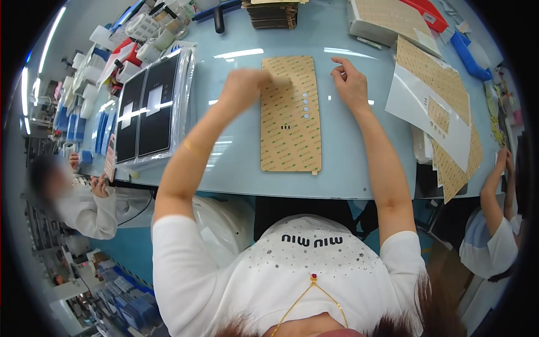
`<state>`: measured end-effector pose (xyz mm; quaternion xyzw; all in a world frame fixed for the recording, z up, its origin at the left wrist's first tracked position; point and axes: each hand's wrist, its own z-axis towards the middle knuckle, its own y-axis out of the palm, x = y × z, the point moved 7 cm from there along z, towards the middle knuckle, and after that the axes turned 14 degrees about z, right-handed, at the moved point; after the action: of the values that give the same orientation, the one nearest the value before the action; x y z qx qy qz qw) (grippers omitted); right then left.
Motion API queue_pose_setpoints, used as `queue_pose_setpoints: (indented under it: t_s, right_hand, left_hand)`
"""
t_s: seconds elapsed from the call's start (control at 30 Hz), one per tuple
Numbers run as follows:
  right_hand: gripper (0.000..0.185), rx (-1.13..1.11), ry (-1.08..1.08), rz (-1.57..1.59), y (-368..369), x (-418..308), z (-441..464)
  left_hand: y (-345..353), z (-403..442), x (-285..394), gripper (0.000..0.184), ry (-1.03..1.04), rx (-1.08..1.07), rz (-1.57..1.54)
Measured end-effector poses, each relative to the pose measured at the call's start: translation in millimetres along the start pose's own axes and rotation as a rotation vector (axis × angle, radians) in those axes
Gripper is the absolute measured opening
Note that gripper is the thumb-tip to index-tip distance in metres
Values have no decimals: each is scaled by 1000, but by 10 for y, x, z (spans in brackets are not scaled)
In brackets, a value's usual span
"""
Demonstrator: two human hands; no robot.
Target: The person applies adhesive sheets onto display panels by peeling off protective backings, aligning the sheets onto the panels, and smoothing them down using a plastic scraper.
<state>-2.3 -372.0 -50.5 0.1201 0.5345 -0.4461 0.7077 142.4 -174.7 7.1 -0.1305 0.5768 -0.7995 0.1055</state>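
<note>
A flat rectangular panel (281, 149) lies upright before me, covered in tan backing paper with green print. It has a row of several round holes and a small cluster of dark slots. Over its upper left part is my left hand (245, 89), smeared by motion, its fingers closed. A blurred tan piece (282, 82) shows at the fingertips; what it is I cannot make out. To the panel's right, my right hand (352, 84) hovers at or rests on the table, fingers loosely bent and apart, holding nothing.
Black panels in plastic wrap (154, 109) are stacked at left. White and tan sheets (432, 112) overlap at right, hanging past the table edge. A thick stack (272, 16), a black-handled tool (218, 19), a red tray (429, 14) and a blue tray (469, 56) stand farther back. People sit on both sides.
</note>
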Motion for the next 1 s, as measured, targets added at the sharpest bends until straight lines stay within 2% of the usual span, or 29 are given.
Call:
queue_pose_setpoints:
  t_s: [0.1, 0.2, 0.27, 0.33, 0.47, 0.57, 0.63, 0.67, 0.7, 0.73, 0.77, 0.8, 0.87, 0.93, 1.0]
  right_hand:
    - [30, 2, -8, 51, -34, 49, 3]
    - [29, 11, 88, 192, -102, 18, -12]
    - [29, 12, 169, 276, -127, 31, -22]
    - [29, -1, 182, 296, -116, 46, -3]
    - [29, 32, 227, 338, -97, 86, -11]
    - [28, 48, 161, 236, -71, 114, 5]
    - [27, 64, 148, 245, -59, 138, -20]
    - [27, 91, 105, 258, -91, 96, -27]
    - [30, 54, 203, 306, -112, 83, -40]
    - [30, 51, 194, 303, -117, 70, -29]
    - [33, 156, 182, 391, -183, 84, -15]
    - [36, 262, 167, 479, -249, 114, -23]
    - [38, 291, 128, 554, -306, 239, -13]
    - [41, 309, 73, 624, -339, 294, 73]
    - [36, 231, 113, 585, -269, 323, 66]
  left_hand:
    - [174, 696, -394, 20, -33, -3, 204]
    - [193, 956, -422, 20, -45, 92, 219]
    - [246, 861, -344, 19, -81, 39, 156]
    - [73, 492, 75, 21, -48, -51, -126]
    - [-155, -598, 1109, 16, 454, -42, -39]
    - [-270, -783, 1313, 15, 501, 11, -137]
    - [-58, -493, 1111, 20, 426, -4, -36]
    - [52, -240, 1020, 21, 348, -137, 39]
    - [127, 35, 937, 19, 223, -177, 75]
    - [206, 299, 833, 18, 199, -95, 72]
    - [273, 553, 723, 17, 178, -6, 71]
    - [375, 775, 641, 17, 181, 11, 75]
    - [455, 1167, 403, 14, 31, 60, 148]
    - [432, 1193, 257, 14, 37, 117, 145]
    - [423, 1003, 3, 14, 13, 146, 192]
